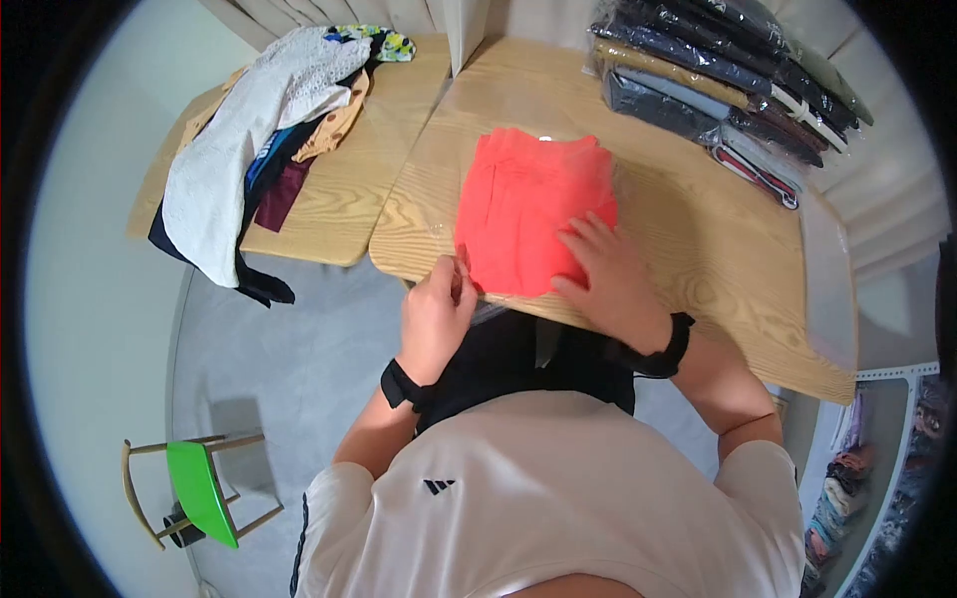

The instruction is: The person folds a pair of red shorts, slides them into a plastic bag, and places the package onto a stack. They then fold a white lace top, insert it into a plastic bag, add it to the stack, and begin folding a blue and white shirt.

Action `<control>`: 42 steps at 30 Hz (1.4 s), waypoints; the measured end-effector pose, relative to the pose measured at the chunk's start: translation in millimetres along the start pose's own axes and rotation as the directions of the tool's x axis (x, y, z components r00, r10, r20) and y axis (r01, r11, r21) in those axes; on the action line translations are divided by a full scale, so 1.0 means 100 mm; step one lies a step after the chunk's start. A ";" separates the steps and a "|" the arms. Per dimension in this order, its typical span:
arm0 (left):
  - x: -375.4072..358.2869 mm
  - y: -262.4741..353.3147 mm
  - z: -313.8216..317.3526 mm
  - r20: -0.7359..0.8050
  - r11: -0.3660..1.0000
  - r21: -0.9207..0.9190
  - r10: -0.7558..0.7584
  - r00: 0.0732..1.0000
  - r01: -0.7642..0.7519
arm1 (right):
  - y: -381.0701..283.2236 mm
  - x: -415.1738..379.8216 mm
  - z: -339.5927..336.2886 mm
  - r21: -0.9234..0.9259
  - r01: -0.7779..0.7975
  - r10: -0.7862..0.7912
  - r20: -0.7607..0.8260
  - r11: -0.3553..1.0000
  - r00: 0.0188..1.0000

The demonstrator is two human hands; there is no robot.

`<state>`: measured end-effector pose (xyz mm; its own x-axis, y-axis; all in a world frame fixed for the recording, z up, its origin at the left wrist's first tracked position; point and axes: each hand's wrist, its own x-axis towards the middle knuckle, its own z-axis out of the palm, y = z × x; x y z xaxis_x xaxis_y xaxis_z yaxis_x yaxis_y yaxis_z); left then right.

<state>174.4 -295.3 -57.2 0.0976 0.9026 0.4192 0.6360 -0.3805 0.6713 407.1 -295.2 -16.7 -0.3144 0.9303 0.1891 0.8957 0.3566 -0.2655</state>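
A folded coral-red garment (518,209) lies on the wooden table near its front edge. Thin clear plastic (439,231) glints along its left side and seems to be a bag around it. At the garment's lower left corner, my left hand (439,311) is closed in a pinch on the edge of this plastic. My right hand (613,274) rests with spread fingers on the garment's lower right part, pressing on its surface. Black bands circle both wrists.
Several plastic-wrapped folded garments (728,75) are stacked at the back right of the table (718,299). Loose clothes (224,159) hang over the left table. A green chair (199,488) stands on the floor at left; shelves with clothing (837,508) are at lower right.
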 end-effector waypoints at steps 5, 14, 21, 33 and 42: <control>-0.01 0.05 -0.01 -0.015 0.999 0.043 -0.022 1.000 0.022 | -0.43 0.08 0.15 -0.086 0.197 -0.198 -0.005 0.977 0.980; 0.10 0.09 0.01 -0.100 0.997 0.027 -0.064 0.993 0.067 | -0.61 0.32 0.55 -0.324 0.027 -0.043 -0.041 0.946 0.998; 0.11 0.02 0.08 -0.131 1.000 -0.010 -0.020 0.991 0.019 | -0.56 0.38 0.48 -0.279 0.113 -0.123 -0.018 0.953 0.992; 0.22 0.04 0.02 -0.097 1.000 0.027 0.007 0.995 -0.004 | -0.72 0.98 0.56 -0.144 -0.149 0.151 0.006 0.978 0.988; 0.11 -0.10 0.03 -0.067 0.991 -0.092 -0.101 0.993 0.094 | 0.18 0.65 0.43 0.458 -0.265 0.452 -0.367 0.849 0.813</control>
<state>170.9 -281.3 -61.2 -0.0185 0.9209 0.3893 0.5691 -0.3105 0.7614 389.6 -224.8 -49.9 0.2645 0.8859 0.3811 0.6993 0.0959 -0.7084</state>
